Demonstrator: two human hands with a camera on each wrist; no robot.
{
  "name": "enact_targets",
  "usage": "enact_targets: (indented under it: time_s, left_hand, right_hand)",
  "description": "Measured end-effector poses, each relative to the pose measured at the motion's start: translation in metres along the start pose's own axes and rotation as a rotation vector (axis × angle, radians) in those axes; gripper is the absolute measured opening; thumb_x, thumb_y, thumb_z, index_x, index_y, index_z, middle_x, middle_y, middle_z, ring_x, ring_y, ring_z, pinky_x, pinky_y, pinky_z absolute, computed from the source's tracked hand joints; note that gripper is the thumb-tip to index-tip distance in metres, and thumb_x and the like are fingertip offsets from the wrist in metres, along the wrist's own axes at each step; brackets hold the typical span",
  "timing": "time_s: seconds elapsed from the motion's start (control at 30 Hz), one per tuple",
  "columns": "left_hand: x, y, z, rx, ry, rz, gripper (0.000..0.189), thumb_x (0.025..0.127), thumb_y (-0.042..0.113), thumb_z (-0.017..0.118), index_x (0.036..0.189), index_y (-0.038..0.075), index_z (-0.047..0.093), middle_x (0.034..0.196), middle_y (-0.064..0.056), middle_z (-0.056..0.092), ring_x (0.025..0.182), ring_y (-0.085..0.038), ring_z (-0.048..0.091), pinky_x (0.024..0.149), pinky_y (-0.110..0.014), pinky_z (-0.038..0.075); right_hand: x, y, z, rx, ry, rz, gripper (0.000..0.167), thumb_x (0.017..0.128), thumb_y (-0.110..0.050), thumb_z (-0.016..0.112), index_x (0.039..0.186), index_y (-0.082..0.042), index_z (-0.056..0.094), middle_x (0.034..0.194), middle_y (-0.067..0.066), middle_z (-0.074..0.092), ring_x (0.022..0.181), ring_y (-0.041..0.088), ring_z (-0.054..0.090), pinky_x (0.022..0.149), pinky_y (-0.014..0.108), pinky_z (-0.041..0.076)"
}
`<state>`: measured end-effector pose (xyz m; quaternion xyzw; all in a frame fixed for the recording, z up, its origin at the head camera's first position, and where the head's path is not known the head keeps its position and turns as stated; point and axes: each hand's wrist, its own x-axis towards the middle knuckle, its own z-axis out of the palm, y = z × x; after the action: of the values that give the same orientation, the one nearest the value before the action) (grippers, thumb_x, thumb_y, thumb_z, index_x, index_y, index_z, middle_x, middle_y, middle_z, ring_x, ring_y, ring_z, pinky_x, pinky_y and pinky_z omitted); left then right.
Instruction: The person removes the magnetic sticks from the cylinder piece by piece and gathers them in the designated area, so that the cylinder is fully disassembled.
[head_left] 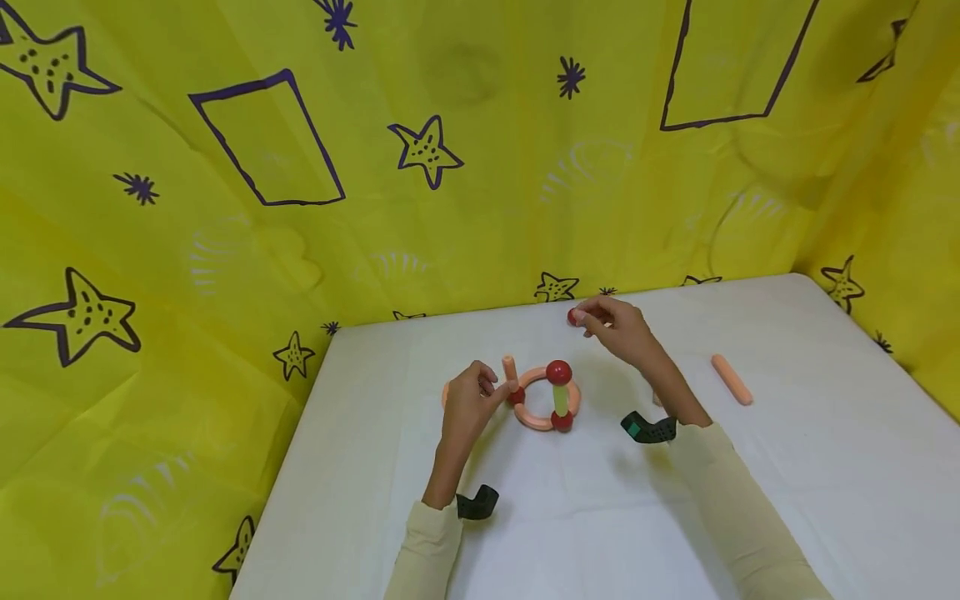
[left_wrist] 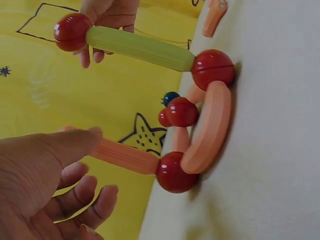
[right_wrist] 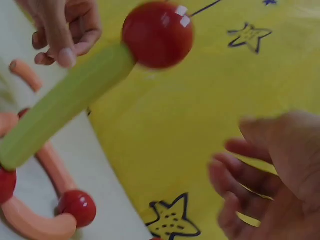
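On the white table lies a ring of curved orange pieces (head_left: 534,422) joined by red balls (left_wrist: 177,172). From one ball a green rod (left_wrist: 140,47) rises, topped by another red ball (head_left: 558,372). A straight orange rod (left_wrist: 125,156) stands on the ring's left ball. My left hand (head_left: 468,400) is beside that rod, its thumb overlapping it and the other fingers loosely bent; contact is unclear. Beyond the ring, my right hand (head_left: 618,332) hovers near a loose red ball (head_left: 573,317). In the right wrist view its fingers (right_wrist: 245,165) are loosely bent around nothing visible.
A straight orange rod (head_left: 731,380) lies at the right. An orange piece (head_left: 446,394) is partly hidden behind my left hand, another (head_left: 657,399) behind my right forearm. A small blue ball (left_wrist: 171,98) sits beyond the ring. Yellow patterned cloth (head_left: 480,208) encloses the table's back and sides.
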<state>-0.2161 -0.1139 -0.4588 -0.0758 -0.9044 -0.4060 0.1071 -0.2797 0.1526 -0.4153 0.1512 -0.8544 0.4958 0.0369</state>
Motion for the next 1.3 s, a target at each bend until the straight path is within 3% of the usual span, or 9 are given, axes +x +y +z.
enact_targets:
  time_s: [0.1, 0.2, 0.37, 0.7, 0.9, 1.1, 1.3]
  left_hand:
    - [-0.004, 0.007, -0.005, 0.020, -0.042, 0.027, 0.029, 0.083, 0.031, 0.079, 0.083, 0.009, 0.060, 0.067, 0.000, 0.055, 0.059, -0.008, 0.048, 0.050, -0.019, 0.039]
    - [-0.009, 0.015, -0.007, -0.009, -0.106, 0.065, 0.027, 0.083, 0.029, 0.079, 0.086, 0.008, 0.064, 0.071, 0.002, 0.060, 0.063, -0.008, 0.053, 0.055, -0.019, 0.045]
    - [-0.014, 0.030, -0.002, -0.041, -0.191, 0.099, 0.029, 0.085, 0.029, 0.076, 0.101, 0.006, 0.069, 0.088, -0.004, 0.070, 0.076, -0.010, 0.062, 0.067, -0.019, 0.051]
    - [-0.012, 0.038, 0.031, -0.117, -0.249, 0.063, 0.033, 0.089, 0.020, 0.071, 0.119, 0.007, 0.067, 0.109, -0.009, 0.069, 0.074, -0.008, 0.066, 0.061, -0.017, 0.053]
    - [-0.012, 0.037, 0.043, -0.109, -0.231, 0.138, 0.025, 0.089, 0.018, 0.070, 0.112, 0.009, 0.069, 0.102, -0.006, 0.069, 0.072, -0.007, 0.064, 0.062, -0.014, 0.051]
    - [-0.010, 0.038, 0.048, -0.093, -0.183, 0.228, 0.018, 0.089, 0.015, 0.070, 0.105, 0.007, 0.071, 0.093, -0.003, 0.067, 0.075, -0.012, 0.065, 0.064, -0.013, 0.051]
    - [-0.011, 0.038, 0.051, -0.042, -0.171, 0.247, 0.017, 0.090, 0.016, 0.071, 0.104, 0.007, 0.072, 0.096, -0.001, 0.070, 0.081, -0.013, 0.066, 0.066, -0.012, 0.051]
  right_hand:
    - [-0.010, -0.008, -0.002, 0.008, -0.150, -0.103, 0.026, 0.099, -0.024, 0.059, 0.117, -0.006, 0.064, 0.108, 0.014, 0.067, 0.089, 0.023, 0.063, 0.076, 0.030, 0.051]
    - [-0.019, -0.012, -0.001, 0.007, -0.274, -0.186, 0.025, 0.096, -0.019, 0.063, 0.119, -0.010, 0.064, 0.114, 0.010, 0.066, 0.097, 0.020, 0.060, 0.081, 0.033, 0.051]
    - [-0.030, -0.015, 0.003, 0.042, -0.366, -0.256, 0.035, 0.090, -0.017, 0.070, 0.123, -0.011, 0.061, 0.121, 0.008, 0.064, 0.103, 0.022, 0.060, 0.083, 0.034, 0.053]
    - [-0.043, -0.013, 0.012, -0.017, -0.324, -0.292, 0.043, 0.086, -0.018, 0.075, 0.125, -0.008, 0.060, 0.117, 0.007, 0.065, 0.098, 0.022, 0.063, 0.073, 0.030, 0.055]
    - [-0.049, -0.015, 0.016, -0.100, -0.261, -0.314, 0.047, 0.086, -0.023, 0.075, 0.127, -0.006, 0.059, 0.112, 0.003, 0.067, 0.094, 0.016, 0.063, 0.071, 0.028, 0.054]
    - [-0.052, -0.017, 0.019, -0.108, -0.215, -0.343, 0.042, 0.086, -0.019, 0.075, 0.123, -0.007, 0.061, 0.106, 0.001, 0.068, 0.090, 0.014, 0.063, 0.070, 0.025, 0.054]
    - [-0.055, -0.018, 0.022, -0.093, -0.208, -0.336, 0.039, 0.087, -0.017, 0.075, 0.121, -0.007, 0.061, 0.104, 0.001, 0.069, 0.090, 0.015, 0.064, 0.070, 0.025, 0.054]
